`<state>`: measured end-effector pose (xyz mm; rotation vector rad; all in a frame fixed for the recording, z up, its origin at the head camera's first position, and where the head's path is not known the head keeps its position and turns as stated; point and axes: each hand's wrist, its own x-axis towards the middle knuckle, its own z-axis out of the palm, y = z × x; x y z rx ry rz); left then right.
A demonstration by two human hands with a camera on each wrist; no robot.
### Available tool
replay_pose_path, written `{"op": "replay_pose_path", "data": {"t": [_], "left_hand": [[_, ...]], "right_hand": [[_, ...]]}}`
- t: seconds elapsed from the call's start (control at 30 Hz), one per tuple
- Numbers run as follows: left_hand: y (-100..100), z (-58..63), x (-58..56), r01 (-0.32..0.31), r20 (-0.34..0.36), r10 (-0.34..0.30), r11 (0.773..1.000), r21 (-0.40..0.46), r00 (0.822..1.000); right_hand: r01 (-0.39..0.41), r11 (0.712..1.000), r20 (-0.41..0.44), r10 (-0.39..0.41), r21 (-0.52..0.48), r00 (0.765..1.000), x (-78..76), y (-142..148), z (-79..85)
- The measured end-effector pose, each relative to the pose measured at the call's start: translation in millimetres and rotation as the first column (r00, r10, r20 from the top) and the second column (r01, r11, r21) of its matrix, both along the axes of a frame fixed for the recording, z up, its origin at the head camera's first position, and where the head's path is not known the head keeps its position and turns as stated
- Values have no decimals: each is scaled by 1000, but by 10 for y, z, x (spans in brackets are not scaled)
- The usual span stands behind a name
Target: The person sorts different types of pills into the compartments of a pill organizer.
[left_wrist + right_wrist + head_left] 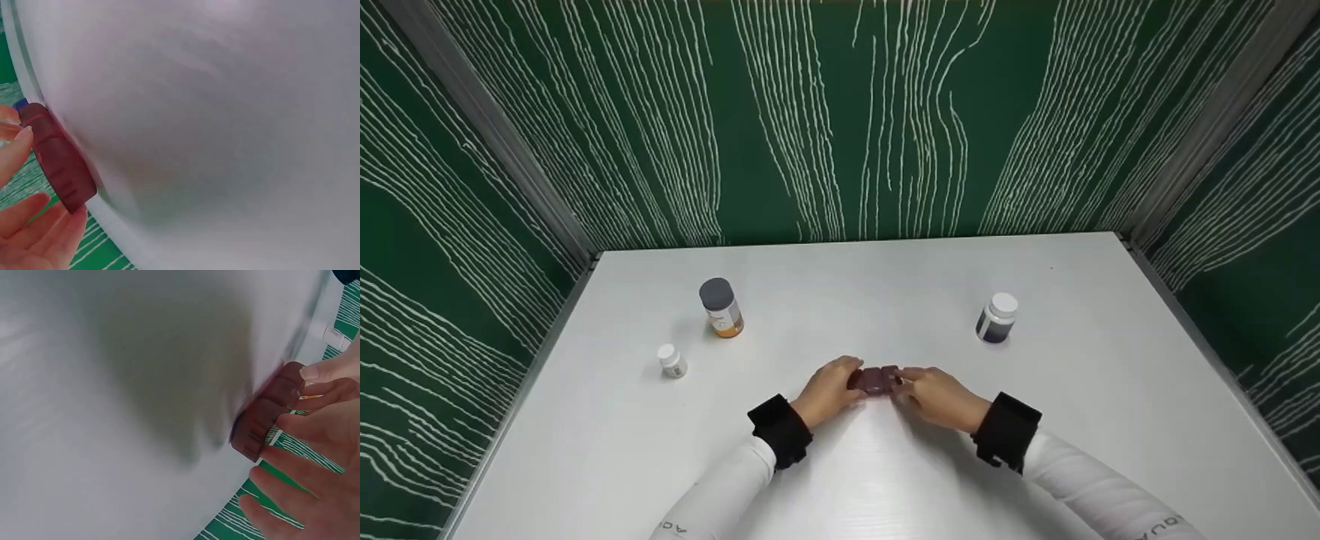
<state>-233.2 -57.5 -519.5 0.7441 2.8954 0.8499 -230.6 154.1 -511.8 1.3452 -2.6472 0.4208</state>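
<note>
A dark red segmented case (873,381), shaped like a pill organizer, is held between both hands over the middle of the white table. My left hand (831,386) grips its left end, thumb toward me and fingers on the far side. At the right end my right hand (936,397) pinches it with thumb and forefinger. In the right wrist view the case (267,410) shows its ridged end, and the right hand's other fingers (281,489) spread below it. The left wrist view shows the case (59,157) with left fingertips against its lower end.
On the left stand an amber bottle with a grey cap (721,307) and a small white bottle (672,361). A white-capped bottle with a dark label (997,318) stands to the right. Green, white-lined panels (840,120) wall the table (840,292) on the far side and both flanks.
</note>
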Motion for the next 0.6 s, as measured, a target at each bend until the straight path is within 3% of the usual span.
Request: {"op": "replay_pose_path", "data": {"t": [0.23,0.4,0.47,0.6], "left_hand": [[-95,-6,-3,-2,-21,2,1000,-7,1000],[-105,-50,-7,18,-37,-18,1000,-2,999],[-95,-66,-15,20,-47,-20,1000,-11,999],[-62,-82,-28,23,-77,-24,1000,-6,997]], "right_hand": [[49,998,28,-48,-40,998,-87,-73,47],[57,998,105,-54,-19,993,-161,-214,26],[57,998,95,-58,6,994,-178,-281,-12],[52,998,-8,-52,35,999,-182,-392,-88]]}}
